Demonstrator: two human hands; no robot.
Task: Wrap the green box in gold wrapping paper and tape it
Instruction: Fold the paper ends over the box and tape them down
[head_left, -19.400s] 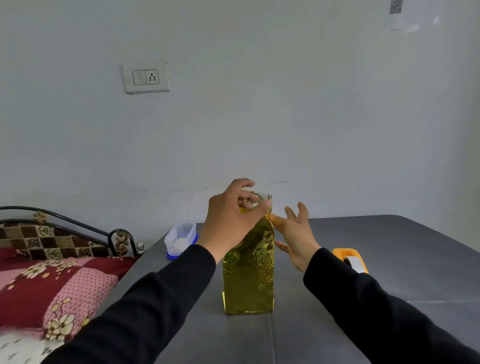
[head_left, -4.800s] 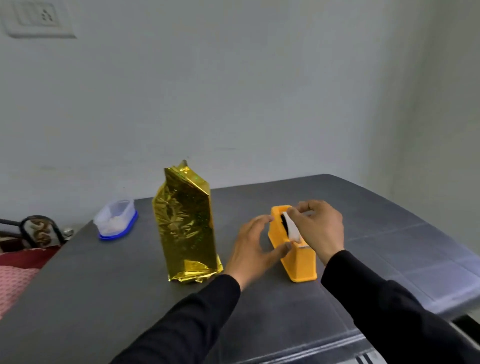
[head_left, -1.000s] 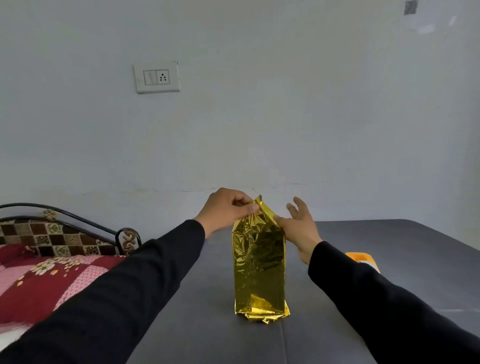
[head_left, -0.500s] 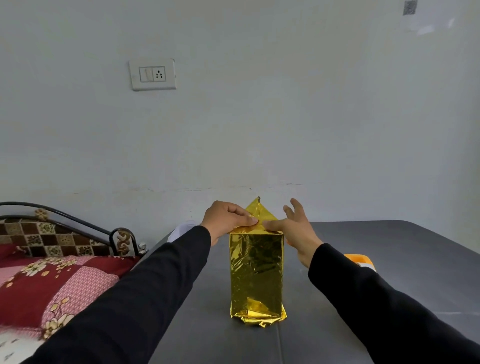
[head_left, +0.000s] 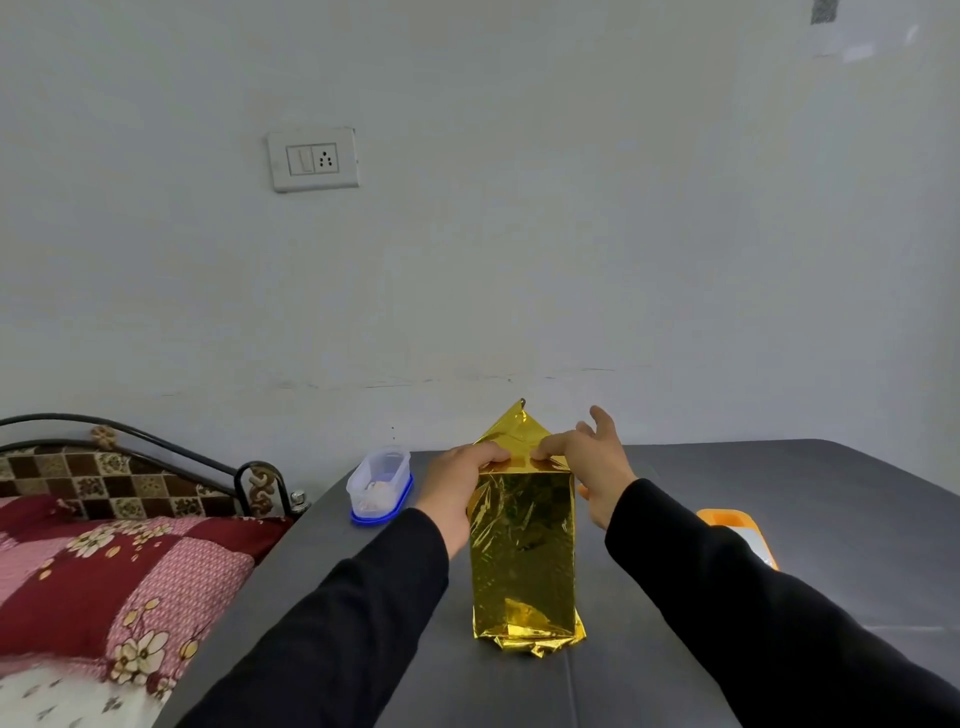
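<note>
Pale grey wall fills most of what we see, with a switch plate high on it, and below it our dark grey desk runs out from us. At our left sits a bed with a patterned red cover and a black metal headboard.

Our green box stands upright near the middle of the desk, fully covered by the gold wrapping paper, so none of the green shows. Its sides look smooth and closed. At the foot the paper is folded under in a crumpled hem. At the top a triangular flap stands up, not yet laid flat.

Our left hand presses on the top left edge of the parcel, fingers bent over the fold. Our right hand presses one finger on the top right edge while the others spread loose and hold nothing. So neither grip is wrapped around anything; both are pinning paper.

We judge the wrapping to be mostly done. What remains is folding that top flap down and taping it, and perhaps tidying the bottom. The orange tape dispenser waits just right of our right sleeve. A clear tub with a blue lid stands upside down at the left.
</note>
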